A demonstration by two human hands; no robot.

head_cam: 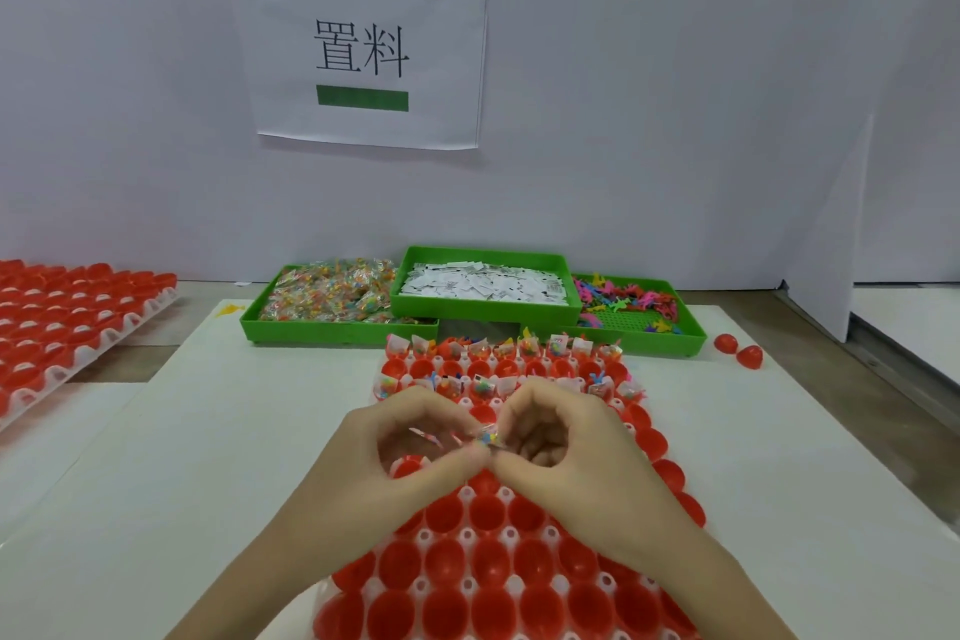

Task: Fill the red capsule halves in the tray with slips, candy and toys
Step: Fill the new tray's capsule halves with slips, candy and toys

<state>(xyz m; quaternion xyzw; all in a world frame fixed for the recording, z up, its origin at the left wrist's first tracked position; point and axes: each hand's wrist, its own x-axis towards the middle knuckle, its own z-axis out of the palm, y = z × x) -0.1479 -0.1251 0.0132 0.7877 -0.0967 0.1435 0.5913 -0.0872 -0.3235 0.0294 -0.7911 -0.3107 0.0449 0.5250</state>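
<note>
Pinching one candy packet (487, 438) between left hand (415, 452) and right hand (563, 452), I hold it above the tray (467, 582), judging it bound for an unfilled red capsule half (491, 515) below.

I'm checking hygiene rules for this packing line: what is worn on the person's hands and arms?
Nothing visible. The left hand and the right hand are bare, with no gloves, and no rings, watch or bracelets can be seen. Both forearms are uncovered down to the bottom edge of the picture, so no sleeves or cuffs show.
</note>
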